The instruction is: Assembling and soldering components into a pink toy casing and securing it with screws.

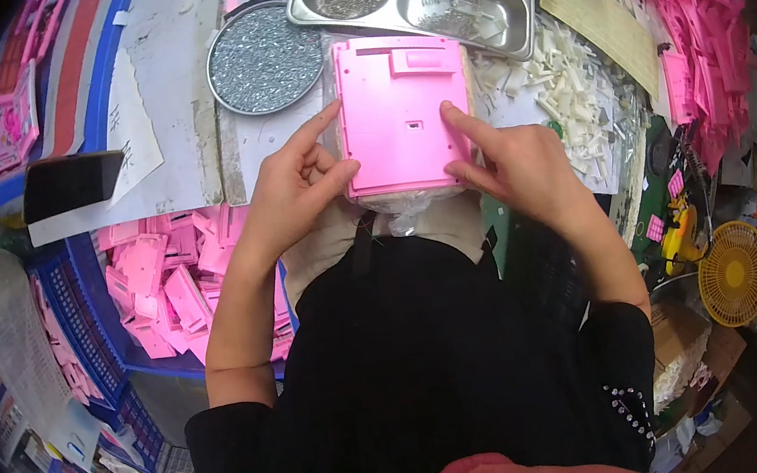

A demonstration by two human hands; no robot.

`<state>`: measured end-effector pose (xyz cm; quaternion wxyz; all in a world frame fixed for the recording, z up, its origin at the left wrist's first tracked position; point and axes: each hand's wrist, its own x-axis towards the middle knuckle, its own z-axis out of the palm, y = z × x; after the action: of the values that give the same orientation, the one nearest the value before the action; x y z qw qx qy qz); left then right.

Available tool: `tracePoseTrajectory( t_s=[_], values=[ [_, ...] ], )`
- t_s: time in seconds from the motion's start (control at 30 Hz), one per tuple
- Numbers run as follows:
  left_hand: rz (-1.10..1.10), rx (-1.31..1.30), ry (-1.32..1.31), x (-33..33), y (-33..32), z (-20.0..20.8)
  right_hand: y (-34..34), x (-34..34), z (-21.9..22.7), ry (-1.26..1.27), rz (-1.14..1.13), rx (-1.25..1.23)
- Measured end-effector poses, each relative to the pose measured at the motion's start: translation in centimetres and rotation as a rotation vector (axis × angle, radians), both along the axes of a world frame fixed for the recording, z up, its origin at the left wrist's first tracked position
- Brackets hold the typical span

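In front of me a pink plastic housing [380,132] lies flat on a padded, plastic-wrapped support [403,203]. It has a small slot near its middle and a raised rectangular block at its upper right. My left hand [297,185] grips its left edge, index finger higher up and thumb by the lower left corner, other fingers curled. On the opposite side, my right hand [516,163] has its index fingertip on the top face and its thumb at the right edge. The housing's underside is hidden.
A round dish of small metal pins [267,58] and a steel compartment tray [413,19] of small hardware stand beyond. White plastic parts [570,99] are heaped at right. A blue crate of pink parts [171,281] is at left; a dark phone-like slab [73,186] sits above it.
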<state>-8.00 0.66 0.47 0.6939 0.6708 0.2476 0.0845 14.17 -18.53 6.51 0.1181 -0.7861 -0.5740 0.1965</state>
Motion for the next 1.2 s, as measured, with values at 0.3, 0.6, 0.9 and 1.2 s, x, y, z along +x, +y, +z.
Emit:
tracePoseTrajectory(
  t_s=[0.3, 0.6, 0.9, 1.2],
  values=[
    [0.046, 0.145, -0.056, -1.4, -2.2, 0.1, 4.6, -1.2, -2.0, 0.050, 0.232, 0.564],
    [0.112, 0.331, -0.217, -2.0, -3.1, -4.2, 7.5, -3.4, -4.5, 0.045, 0.551, 0.555],
    [0.289, 1.194, 0.082, 1.1, 9.3, 0.3, 8.7, -2.8, -2.5, 0.178, 0.508, 0.439],
    [0.223, 1.213, 0.187, 2.5, 11.1, -0.8, 24.6, -0.8, -5.2, -0.513, 0.541, 0.308]
  ],
)
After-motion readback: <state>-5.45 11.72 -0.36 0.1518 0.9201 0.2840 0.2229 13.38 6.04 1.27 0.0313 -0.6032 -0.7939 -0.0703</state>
